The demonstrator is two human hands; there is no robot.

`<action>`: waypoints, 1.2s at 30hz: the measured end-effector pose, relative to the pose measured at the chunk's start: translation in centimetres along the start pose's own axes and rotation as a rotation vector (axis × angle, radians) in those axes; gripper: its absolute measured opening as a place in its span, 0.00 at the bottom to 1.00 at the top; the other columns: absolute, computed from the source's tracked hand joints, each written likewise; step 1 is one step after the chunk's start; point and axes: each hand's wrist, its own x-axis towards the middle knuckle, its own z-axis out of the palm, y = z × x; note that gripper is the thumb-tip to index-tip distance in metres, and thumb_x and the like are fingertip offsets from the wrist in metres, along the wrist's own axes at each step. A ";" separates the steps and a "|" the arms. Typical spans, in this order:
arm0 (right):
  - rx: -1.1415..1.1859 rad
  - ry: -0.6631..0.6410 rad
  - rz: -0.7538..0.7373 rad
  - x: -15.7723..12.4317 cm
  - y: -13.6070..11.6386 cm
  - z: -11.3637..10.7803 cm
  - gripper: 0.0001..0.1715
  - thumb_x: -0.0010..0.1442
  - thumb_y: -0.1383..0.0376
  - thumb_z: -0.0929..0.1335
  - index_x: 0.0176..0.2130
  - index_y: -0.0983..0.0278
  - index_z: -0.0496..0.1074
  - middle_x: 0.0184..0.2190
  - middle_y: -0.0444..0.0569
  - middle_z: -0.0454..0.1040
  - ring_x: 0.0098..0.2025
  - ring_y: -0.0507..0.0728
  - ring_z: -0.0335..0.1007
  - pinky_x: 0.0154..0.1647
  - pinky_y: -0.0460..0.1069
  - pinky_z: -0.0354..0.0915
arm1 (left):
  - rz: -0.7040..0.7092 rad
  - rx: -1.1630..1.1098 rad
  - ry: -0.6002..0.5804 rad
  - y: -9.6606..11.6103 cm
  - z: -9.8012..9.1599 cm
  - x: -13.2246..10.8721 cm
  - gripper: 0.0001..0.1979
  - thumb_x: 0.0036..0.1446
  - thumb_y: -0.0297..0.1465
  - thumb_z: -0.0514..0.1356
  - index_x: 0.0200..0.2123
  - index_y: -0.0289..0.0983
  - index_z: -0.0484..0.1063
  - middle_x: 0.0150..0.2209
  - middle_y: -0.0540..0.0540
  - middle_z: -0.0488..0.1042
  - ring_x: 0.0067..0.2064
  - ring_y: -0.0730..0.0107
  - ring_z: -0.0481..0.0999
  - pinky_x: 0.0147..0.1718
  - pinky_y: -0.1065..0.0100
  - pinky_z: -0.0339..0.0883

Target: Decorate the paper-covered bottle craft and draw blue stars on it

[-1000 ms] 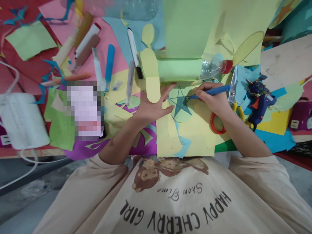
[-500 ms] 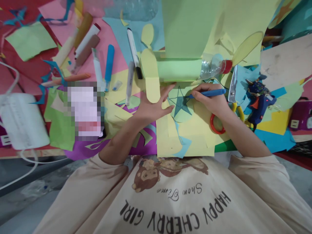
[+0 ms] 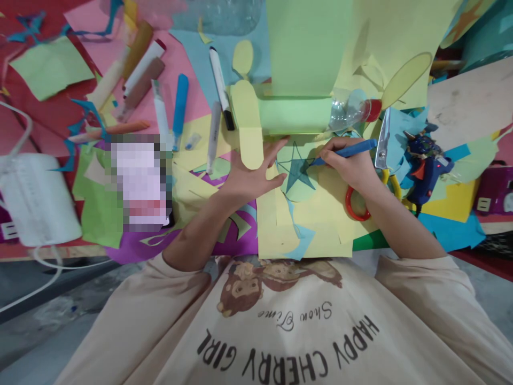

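as marker slants, shirt reads "happy"

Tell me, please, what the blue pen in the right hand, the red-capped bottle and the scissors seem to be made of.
Blue pen: probably smooth plastic, by its even colour. Bottle: likely clear, glossy plastic, see-through with bright highlights. Scissors: apparently polished metal blades, grey and shiny; the red and yellow handles, likely plastic.

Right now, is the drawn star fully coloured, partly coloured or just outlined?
Partly coloured: the star has blue shading in its centre and lower points, while its top point shows just an outline.
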 end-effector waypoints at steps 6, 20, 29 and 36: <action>-0.018 -0.005 -0.022 0.0 0.0 0.0 0.10 0.55 0.66 0.69 0.22 0.62 0.70 0.22 0.43 0.72 0.27 0.52 0.66 0.31 0.50 0.65 | -0.005 -0.002 -0.013 0.0 0.0 0.0 0.37 0.62 0.38 0.59 0.73 0.45 0.53 0.47 0.47 0.70 0.45 0.63 0.70 0.54 0.59 0.62; 0.044 0.012 -0.044 -0.2 -0.1 -0.1 0.10 0.58 0.64 0.70 0.25 0.62 0.74 0.23 0.44 0.74 0.27 0.52 0.67 0.30 0.50 0.64 | 0.010 -0.028 0.011 -0.3 0.2 0.1 0.37 0.62 0.39 0.58 0.73 0.44 0.53 0.49 0.46 0.70 0.44 0.64 0.70 0.56 0.59 0.62; -0.009 -0.001 -0.047 -0.1 0.0 0.0 0.09 0.56 0.66 0.70 0.24 0.62 0.72 0.22 0.43 0.73 0.27 0.52 0.67 0.32 0.50 0.65 | 0.033 -0.005 0.042 -0.3 0.3 0.0 0.37 0.61 0.38 0.59 0.72 0.44 0.55 0.47 0.46 0.71 0.44 0.63 0.70 0.55 0.59 0.63; -0.035 -0.003 -0.020 0.0 0.1 0.0 0.10 0.52 0.68 0.69 0.21 0.62 0.68 0.21 0.43 0.72 0.27 0.52 0.65 0.30 0.50 0.63 | -0.011 -0.003 -0.010 0.1 -0.2 -0.1 0.37 0.62 0.39 0.58 0.73 0.45 0.54 0.46 0.47 0.70 0.44 0.63 0.71 0.54 0.59 0.63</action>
